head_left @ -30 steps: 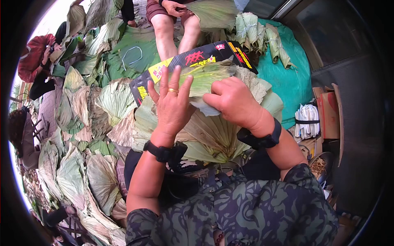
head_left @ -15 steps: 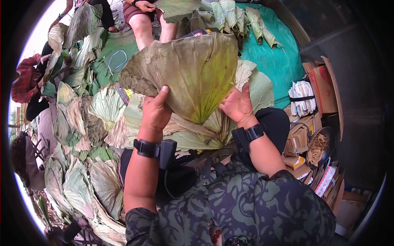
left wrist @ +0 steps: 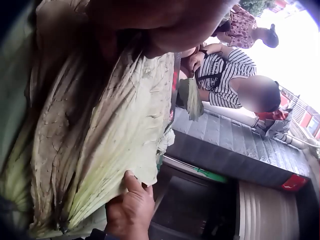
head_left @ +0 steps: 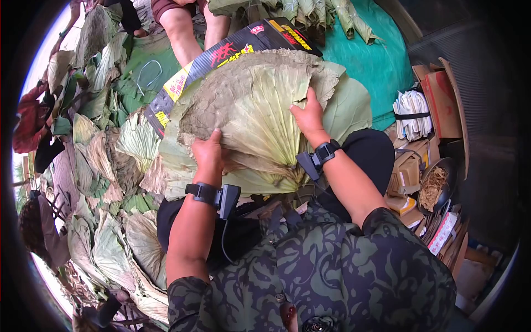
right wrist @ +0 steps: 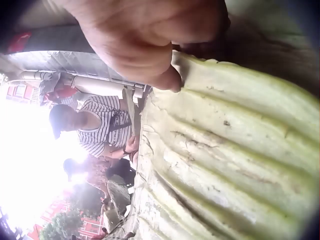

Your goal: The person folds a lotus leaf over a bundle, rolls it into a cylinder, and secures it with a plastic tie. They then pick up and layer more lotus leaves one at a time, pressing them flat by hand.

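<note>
A half-round dried lotus leaf [head_left: 265, 105], pale green with fanned ribs and a brown left part, lies spread between my hands over more leaves. My left hand [head_left: 207, 155] holds its left edge, thumb on top. At the upper right edge, my right hand [head_left: 310, 117] pinches the leaf between thumb and fingers. The left wrist view also has the right hand [left wrist: 131, 212] gripping the pale edge, with the left hand [left wrist: 170, 25] dark and close at the top. In the right wrist view, the right thumb [right wrist: 170, 80] presses on the ribbed leaf [right wrist: 235, 135].
A black printed cardboard piece [head_left: 207, 61] sits behind the stack. Rolled leaf bundles [head_left: 354, 22] rest on a green sheet [head_left: 381, 61]. Spread leaves [head_left: 110, 243] cover the left side; cardboard boxes [head_left: 440, 102] stand at right. A person in stripes [left wrist: 225, 75] sits opposite.
The hands first worked close together over the stack, then lifted a brown-green leaf. Now they are lower and a paler, ribbed leaf face shows between them; the black cardboard is visible again.
</note>
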`<action>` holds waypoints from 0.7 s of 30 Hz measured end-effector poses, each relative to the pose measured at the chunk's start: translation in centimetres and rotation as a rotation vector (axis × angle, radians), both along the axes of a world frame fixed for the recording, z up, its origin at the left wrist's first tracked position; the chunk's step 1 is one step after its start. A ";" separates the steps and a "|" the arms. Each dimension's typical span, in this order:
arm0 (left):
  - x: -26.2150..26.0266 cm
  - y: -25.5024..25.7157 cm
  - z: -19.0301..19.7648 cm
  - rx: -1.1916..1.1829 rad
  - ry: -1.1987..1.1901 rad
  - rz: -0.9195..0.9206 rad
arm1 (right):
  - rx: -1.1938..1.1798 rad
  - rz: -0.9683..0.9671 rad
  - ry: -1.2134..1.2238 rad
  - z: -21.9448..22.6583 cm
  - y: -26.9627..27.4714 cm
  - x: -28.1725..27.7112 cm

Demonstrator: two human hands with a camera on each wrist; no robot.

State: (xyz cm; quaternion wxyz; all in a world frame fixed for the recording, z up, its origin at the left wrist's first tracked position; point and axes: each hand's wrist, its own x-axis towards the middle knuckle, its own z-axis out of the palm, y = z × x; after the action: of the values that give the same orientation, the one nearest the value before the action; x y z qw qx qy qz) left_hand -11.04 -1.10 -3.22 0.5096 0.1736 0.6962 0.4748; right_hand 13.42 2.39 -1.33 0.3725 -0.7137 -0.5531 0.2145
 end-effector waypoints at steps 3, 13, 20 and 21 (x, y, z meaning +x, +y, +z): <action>-0.8 -0.6 1.8 -0.047 -0.114 -0.032 | 0.175 -0.087 -0.035 2.5 -0.9 -0.3; 0.8 -7.9 6.4 -0.039 -0.198 -0.151 | -0.099 0.782 -0.458 3.6 -5.2 -1.9; 4.5 -16.6 6.4 0.263 1.049 -1.113 | -0.149 1.139 -0.707 3.6 -12.6 -0.5; 4.8 -16.7 6.4 0.181 1.127 -1.162 | -0.016 1.072 -0.765 1.6 -13.1 -0.6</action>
State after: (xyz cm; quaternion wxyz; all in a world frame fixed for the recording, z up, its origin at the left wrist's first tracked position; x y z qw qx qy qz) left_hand -6.20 -17.80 3.17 0.2315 0.7604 0.6060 0.0303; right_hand 12.83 -10.67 0.27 -0.0141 -0.3680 -0.9237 0.1053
